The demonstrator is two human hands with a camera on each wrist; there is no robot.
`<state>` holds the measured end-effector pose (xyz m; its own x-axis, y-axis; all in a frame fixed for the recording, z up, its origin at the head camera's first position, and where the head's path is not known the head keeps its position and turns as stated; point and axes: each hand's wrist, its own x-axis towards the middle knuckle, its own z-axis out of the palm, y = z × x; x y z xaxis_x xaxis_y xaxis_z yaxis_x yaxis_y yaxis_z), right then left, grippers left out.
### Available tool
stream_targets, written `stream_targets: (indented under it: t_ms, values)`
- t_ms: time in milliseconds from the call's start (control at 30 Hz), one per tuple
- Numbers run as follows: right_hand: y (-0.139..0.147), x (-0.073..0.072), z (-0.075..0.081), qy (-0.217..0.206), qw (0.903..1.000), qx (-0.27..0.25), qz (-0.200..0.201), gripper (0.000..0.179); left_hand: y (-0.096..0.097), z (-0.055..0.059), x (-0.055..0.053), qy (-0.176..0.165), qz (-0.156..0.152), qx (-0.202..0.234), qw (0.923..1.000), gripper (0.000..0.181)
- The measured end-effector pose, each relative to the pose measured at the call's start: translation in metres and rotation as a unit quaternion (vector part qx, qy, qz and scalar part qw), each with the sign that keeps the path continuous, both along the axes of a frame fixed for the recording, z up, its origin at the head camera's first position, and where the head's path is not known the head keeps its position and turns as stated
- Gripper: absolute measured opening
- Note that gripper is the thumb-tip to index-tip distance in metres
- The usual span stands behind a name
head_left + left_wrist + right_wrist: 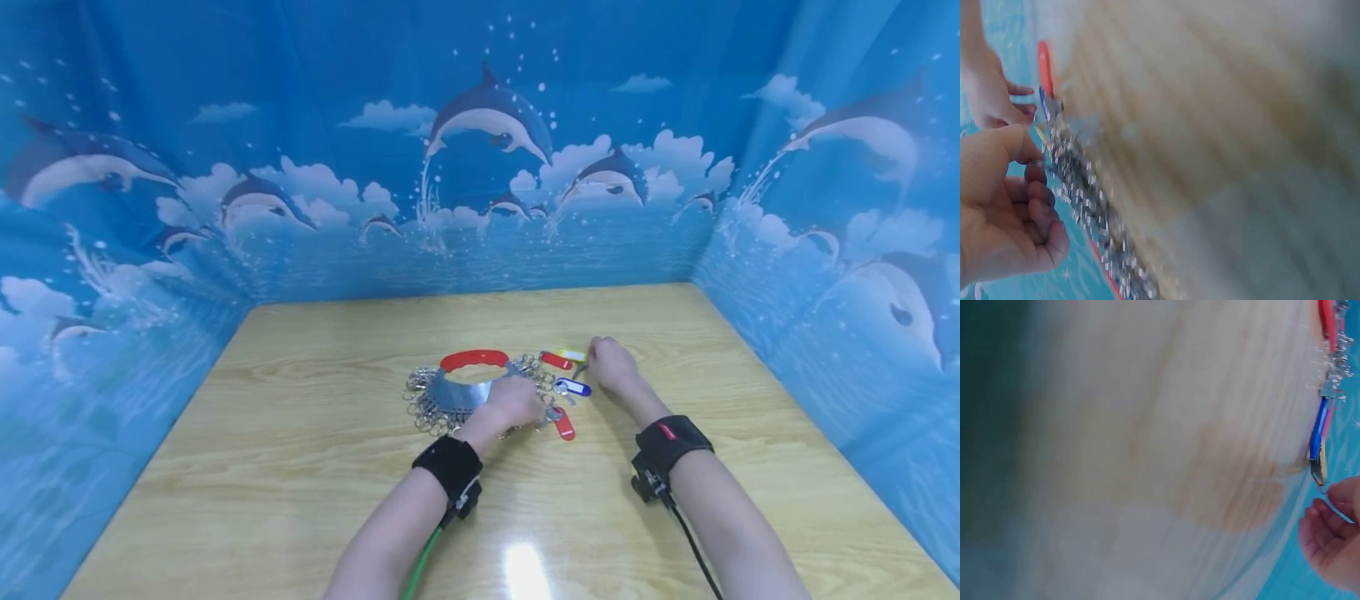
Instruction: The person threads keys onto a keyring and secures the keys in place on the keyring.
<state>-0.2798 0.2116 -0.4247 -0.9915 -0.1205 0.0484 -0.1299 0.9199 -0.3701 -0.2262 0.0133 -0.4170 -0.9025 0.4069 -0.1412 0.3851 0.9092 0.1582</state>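
A metal key-ring plate [462,394] with a red handle [474,359] lies on the table, its curved edge crowded with small metal rings and clips [425,406]. My left hand [516,401] is over its right end and pinches a small metal ring between thumb and forefinger, the ring partly hidden by the fingers. Beside the plate on the right, my right hand [612,365] pinches a key [579,369] by the yellow key tag [573,355]. A blue key tag [573,387] with a key lies between the hands. In the right wrist view, fingertips [1311,515] are curled.
One red key tag [556,361] lies beyond the blue one, another red key tag [565,423] nearer to me. The wooden table [315,500] meets blue dolphin-print curtains [480,242] at its back and sides. Cables trail from both wrist cameras.
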Motion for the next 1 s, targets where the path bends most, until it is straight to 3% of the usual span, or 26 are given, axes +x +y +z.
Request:
stream_targets:
  t_ms: [133, 267, 367, 433, 567, 633, 700, 867, 933, 1000]
  values:
    - [0.002, 0.008, 0.004, 0.045, 0.9936, -0.102, -0.017, 0.018, -0.01, 0.01, -0.004, -0.033, 0.016, 0.066, 0.9971, 0.039]
    - [0.0, 0.016, 0.015, 0.096, 0.9725, -0.211, -0.025, 0.016, -0.018, 0.02, -0.007, -0.091, 0.017, 0.132, 0.987, 0.042]
    - [-0.004, 0.023, 0.025, 0.105, 0.9485, -0.298, -0.02, 0.016, -0.022, 0.025, -0.009, -0.14, 0.017, 0.168, 0.9756, 0.047]
    - [-0.007, 0.028, 0.03, 0.079, 0.9259, -0.369, -0.012, 0.018, -0.024, 0.026, -0.009, -0.16, 0.019, 0.179, 0.9705, 0.049]
    - [-0.014, 0.036, 0.037, -0.001, 0.8743, -0.485, -0.001, 0.022, -0.024, 0.025, -0.008, -0.16, 0.031, 0.185, 0.9691, 0.051]
    - [-0.018, 0.04, 0.037, -0.035, 0.8601, -0.509, 0.0, 0.023, -0.023, 0.023, -0.008, -0.151, 0.042, 0.192, 0.969, 0.051]
    - [-0.022, 0.043, 0.036, -0.052, 0.8718, -0.487, 0.006, 0.021, -0.023, 0.02, -0.009, -0.136, 0.045, 0.2, 0.9693, 0.051]
    - [-0.036, 0.049, 0.032, -0.058, 0.9419, -0.328, 0.045, 0.019, -0.025, 0.017, -0.011, -0.123, 0.054, 0.219, 0.9665, 0.051]
    - [-0.042, 0.051, 0.029, -0.057, 0.9564, -0.28, 0.06, 0.018, -0.025, 0.017, -0.01, -0.129, 0.063, 0.226, 0.9635, 0.05]
    - [-0.046, 0.053, 0.026, -0.06, 0.9607, -0.263, 0.065, 0.016, -0.023, 0.017, -0.008, -0.133, 0.068, 0.233, 0.961, 0.051]
